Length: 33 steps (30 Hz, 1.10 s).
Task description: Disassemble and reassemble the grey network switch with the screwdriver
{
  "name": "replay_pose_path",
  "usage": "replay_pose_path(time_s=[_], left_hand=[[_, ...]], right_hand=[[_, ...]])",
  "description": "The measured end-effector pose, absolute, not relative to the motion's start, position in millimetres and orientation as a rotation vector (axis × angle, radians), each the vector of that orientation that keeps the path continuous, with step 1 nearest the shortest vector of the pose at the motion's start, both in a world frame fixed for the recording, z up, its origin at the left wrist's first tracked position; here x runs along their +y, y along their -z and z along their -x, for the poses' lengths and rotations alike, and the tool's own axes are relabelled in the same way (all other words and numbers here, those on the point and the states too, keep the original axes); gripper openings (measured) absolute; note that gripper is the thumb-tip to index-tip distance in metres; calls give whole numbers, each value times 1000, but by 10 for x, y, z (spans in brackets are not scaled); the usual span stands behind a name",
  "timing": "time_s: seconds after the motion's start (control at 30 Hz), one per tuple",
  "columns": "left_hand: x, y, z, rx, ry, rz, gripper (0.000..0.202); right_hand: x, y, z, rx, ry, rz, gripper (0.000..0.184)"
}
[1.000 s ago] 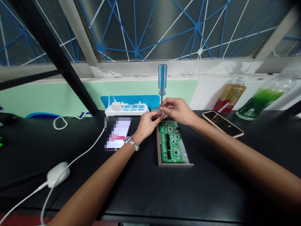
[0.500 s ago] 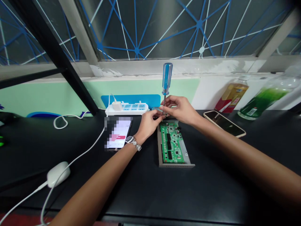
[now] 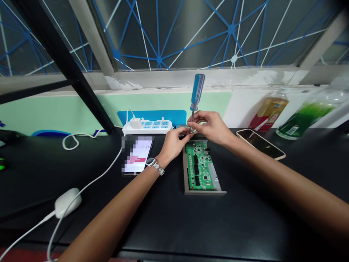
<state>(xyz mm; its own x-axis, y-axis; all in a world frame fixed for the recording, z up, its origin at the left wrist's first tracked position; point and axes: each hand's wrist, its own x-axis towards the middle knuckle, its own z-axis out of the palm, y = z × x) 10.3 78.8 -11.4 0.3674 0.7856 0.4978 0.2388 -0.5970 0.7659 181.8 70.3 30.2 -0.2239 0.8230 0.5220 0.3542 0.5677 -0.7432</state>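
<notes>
A green circuit board (image 3: 200, 165) lies in a grey metal tray (image 3: 205, 192) on the black desk. A screwdriver with a clear blue handle (image 3: 197, 90) stands nearly upright over the board's far end, leaning to the right. My right hand (image 3: 211, 126) pinches its thin shaft low down. My left hand (image 3: 172, 143), with a metal watch on the wrist, has its fingers closed at the screwdriver's tip by the board's far corner. What those fingers hold is too small to see.
A lit phone (image 3: 137, 154) lies left of the board, another phone (image 3: 260, 143) to the right. A white power strip (image 3: 148, 126) with a plugged charger sits at the back. A white cable (image 3: 89, 182) runs to an adapter (image 3: 67, 201). Two bottles (image 3: 268, 110) (image 3: 302, 117) lean at the right.
The screwdriver's handle has tilted from upright to the right. Both hands stay at the board's far end, shifted slightly right.
</notes>
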Motion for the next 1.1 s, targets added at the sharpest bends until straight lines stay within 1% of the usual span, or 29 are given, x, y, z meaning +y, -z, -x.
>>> replay_pose_path(time_s=[0.07,0.17,0.27,0.33,0.47,0.6,0.73,0.8,0.97,1.1], left_hand=[[781,104,-102,903,-1231,-2019,7],[770,87,-99,924,-1206,-2036,7],[766,78,-98,899,-1191,-2048,10],[770,81,-99,903,-1217,-2043,9],[785,96,-97,909,-1195,-2066,9],[791,99,-95,910,-1214,-2055,9],[788,93,-94,913,-1199,-2072,9],[787,91,-95,909,-1201,-2072,11],[783,91,-96,940,-1252,-2059,5],[778,79,-92,935,-1240,-2050,8]], right_hand=[[701,-304,-1816,-1807,-583,964,12],[698,-307,-1818,-1822,-601,979,18],[697,-313,-1820,-1804,-601,997,15],[692,-319,-1817,-1801,-565,989,14],[680,-327,-1815,-1828,-577,993,21],[673,-326,-1817,-1811,-564,993,16],[661,-334,-1812,-1855,-571,989,19],[658,-338,-1810,-1848,-582,1001,18],[662,-332,-1812,-1827,-558,1017,18],[669,-320,-1814,-1803,-551,1029,15]])
